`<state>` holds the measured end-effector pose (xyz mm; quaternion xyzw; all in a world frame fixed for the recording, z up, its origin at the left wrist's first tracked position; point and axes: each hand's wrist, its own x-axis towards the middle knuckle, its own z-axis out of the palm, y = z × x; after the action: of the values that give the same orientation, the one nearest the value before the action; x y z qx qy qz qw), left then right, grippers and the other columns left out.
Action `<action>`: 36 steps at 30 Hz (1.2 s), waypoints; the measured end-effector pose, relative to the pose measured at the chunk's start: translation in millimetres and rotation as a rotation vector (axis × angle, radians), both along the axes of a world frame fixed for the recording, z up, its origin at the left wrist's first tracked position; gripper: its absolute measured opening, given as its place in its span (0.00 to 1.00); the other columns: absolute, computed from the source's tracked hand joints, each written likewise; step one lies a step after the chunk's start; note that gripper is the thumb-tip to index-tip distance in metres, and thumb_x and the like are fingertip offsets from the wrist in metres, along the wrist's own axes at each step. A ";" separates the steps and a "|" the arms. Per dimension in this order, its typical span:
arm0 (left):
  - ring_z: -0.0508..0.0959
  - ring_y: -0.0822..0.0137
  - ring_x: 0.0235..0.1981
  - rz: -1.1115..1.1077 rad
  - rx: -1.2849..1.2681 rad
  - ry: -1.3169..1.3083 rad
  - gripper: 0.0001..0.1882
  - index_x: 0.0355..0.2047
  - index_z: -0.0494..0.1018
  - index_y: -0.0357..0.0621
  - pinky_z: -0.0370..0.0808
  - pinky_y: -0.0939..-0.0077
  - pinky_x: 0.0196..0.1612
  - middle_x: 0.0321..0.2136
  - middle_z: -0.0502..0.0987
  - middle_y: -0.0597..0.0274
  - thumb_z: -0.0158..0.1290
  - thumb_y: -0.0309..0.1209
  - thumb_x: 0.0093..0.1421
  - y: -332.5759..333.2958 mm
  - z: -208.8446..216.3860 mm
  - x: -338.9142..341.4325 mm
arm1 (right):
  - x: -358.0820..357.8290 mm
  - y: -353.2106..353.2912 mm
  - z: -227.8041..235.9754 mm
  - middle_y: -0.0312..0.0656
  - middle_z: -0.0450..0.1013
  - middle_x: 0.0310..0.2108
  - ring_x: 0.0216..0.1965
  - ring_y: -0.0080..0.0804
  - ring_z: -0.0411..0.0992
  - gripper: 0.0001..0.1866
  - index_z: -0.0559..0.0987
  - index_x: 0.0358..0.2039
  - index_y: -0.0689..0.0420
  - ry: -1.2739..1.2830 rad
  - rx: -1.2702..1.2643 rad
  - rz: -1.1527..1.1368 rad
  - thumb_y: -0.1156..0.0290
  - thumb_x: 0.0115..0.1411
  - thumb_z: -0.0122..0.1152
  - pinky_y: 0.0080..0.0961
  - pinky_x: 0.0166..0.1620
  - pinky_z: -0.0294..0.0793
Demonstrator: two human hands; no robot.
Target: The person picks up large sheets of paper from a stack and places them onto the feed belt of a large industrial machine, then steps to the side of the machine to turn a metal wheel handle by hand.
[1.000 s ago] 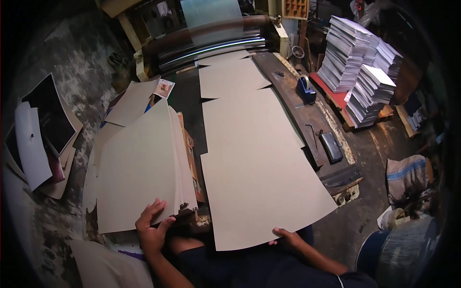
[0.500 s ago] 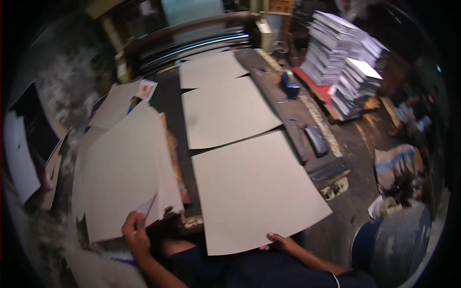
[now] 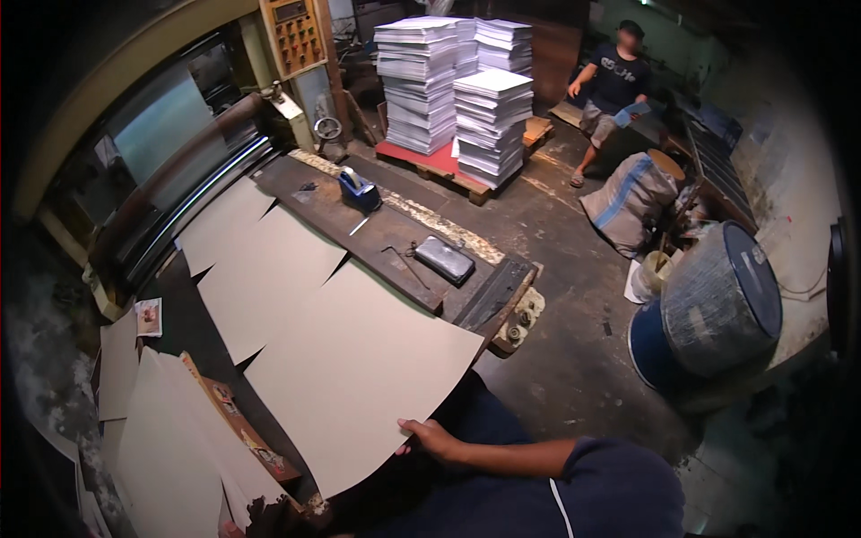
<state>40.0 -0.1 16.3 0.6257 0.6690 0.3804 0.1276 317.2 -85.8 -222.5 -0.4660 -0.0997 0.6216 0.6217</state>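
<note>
My right hand grips the near edge of a large greyish-beige cardboard sheet, thumb on top and fingers partly hidden beneath. This sheet meets a second cardboard sheet, and a third cardboard sheet lies beyond it, in a row along the dark machine table up to the rollers. Only a bit of my left hand shows at the lower edge, beside a stack of cardboard sheets; its fingers are mostly cut off from view.
On the table's right side are a blue tape dispenser, a hex key and a dark case. Tall paper stacks stand on a pallet. A person stands behind a sack; a blue drum is at right.
The view has swung right, bringing the person into sight. The near sheet has closed its gap with the sheet ahead, my right hand still on it. My left hand has mostly left the picture.
</note>
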 end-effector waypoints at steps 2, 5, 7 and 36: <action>0.76 0.47 0.43 0.078 -0.053 0.031 0.20 0.44 0.73 0.24 0.70 0.66 0.50 0.41 0.76 0.35 0.47 0.35 0.67 -0.7 11.7 5.0 | -7.0 9.2 1.6 0.47 0.77 0.35 0.31 0.30 0.76 0.20 0.71 0.43 0.63 -0.019 -0.028 -0.038 0.56 0.64 0.51 0.24 0.35 0.73; 0.75 0.50 0.46 0.318 0.141 -0.338 0.21 0.45 0.72 0.23 0.69 0.65 0.53 0.45 0.75 0.36 0.46 0.36 0.67 15.2 -2.3 -18.4 | -6.8 12.4 14.3 0.45 0.76 0.36 0.32 0.28 0.74 0.20 0.68 0.48 0.59 -0.053 -0.049 -0.048 0.57 0.64 0.51 0.25 0.37 0.73; 0.67 0.60 0.57 0.272 0.357 -0.698 0.24 0.53 0.67 0.25 0.58 0.67 0.64 0.52 0.71 0.47 0.45 0.38 0.68 42.2 -32.1 -63.4 | -8.6 13.6 23.8 0.45 0.76 0.38 0.34 0.27 0.73 0.22 0.64 0.54 0.56 -0.078 -0.049 0.004 0.58 0.65 0.50 0.27 0.41 0.73; 0.76 0.55 0.50 -0.442 0.098 -0.176 0.28 0.44 0.76 0.36 0.67 0.64 0.56 0.44 0.78 0.51 0.68 0.42 0.46 31.7 -12.0 -55.8 | 15.4 -24.4 16.8 0.44 0.76 0.31 0.31 0.31 0.76 0.16 0.73 0.41 0.62 -0.097 -0.006 0.427 0.60 0.65 0.51 0.23 0.32 0.70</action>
<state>-15.8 31.6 4.3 0.7267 0.4829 0.4283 0.2351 332.6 -110.2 -205.8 -0.4654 -0.2242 0.7164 0.4690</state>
